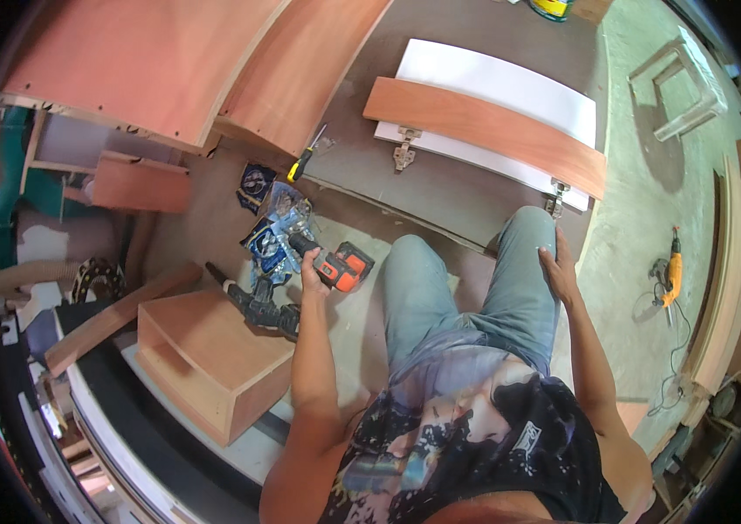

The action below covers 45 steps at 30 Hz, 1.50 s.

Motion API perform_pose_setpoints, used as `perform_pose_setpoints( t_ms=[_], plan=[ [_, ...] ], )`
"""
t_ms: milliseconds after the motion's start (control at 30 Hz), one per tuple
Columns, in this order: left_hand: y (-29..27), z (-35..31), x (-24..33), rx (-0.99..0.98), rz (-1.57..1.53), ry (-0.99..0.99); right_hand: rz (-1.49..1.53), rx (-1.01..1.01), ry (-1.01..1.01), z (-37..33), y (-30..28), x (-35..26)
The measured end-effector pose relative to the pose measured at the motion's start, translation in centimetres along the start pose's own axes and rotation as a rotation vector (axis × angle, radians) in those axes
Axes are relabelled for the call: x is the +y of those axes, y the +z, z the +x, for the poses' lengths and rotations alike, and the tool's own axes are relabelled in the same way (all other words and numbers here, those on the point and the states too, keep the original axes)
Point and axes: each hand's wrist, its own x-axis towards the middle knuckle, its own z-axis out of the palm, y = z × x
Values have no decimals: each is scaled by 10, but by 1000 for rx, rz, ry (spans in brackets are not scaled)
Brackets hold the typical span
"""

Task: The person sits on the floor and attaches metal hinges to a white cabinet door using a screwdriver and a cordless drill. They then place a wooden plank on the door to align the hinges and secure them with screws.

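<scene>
In my left hand [313, 272] is an orange and black cordless drill [346, 267], my fingers closed round it. It is beside my left knee, close to clear plastic packets [279, 229] of small parts. My right hand [561, 269] lies against the side of my right knee, fingers stretched out and holding nothing. Beyond my knees, a reddish wood strip [485, 133] lies across a white board [499, 80]. Two metal cabinet hinges stick out from the board's near edge, a left hinge [403, 150] and a right hinge [555, 196], the latter just past my right knee.
A yellow and black screwdriver [302, 162] lies on the brown panel [361, 166]. Wooden cabinet pieces [139, 65] stand far left. A black power tool [264, 307] lies by a wooden box [204, 336]. To the right are a corded yellow drill [672, 272] and a white stool [693, 83].
</scene>
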Motion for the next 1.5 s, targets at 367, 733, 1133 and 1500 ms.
perform_pose_setpoints(
  t_ms=[367, 733, 1133, 1500],
  plan=[
    [-32, 11, -9, -72, 228, -4, 121, 20, 112, 46, 14, 15],
    [170, 75, 37, 74, 977, 895, -272, 617, 417, 173, -76, 185],
    [322, 344, 48, 100, 1519, 321, 717, 475, 651, 268, -67, 185],
    [224, -10, 101, 129, 783, 583, 717, 374, 88, 214, -173, 125]
  ],
)
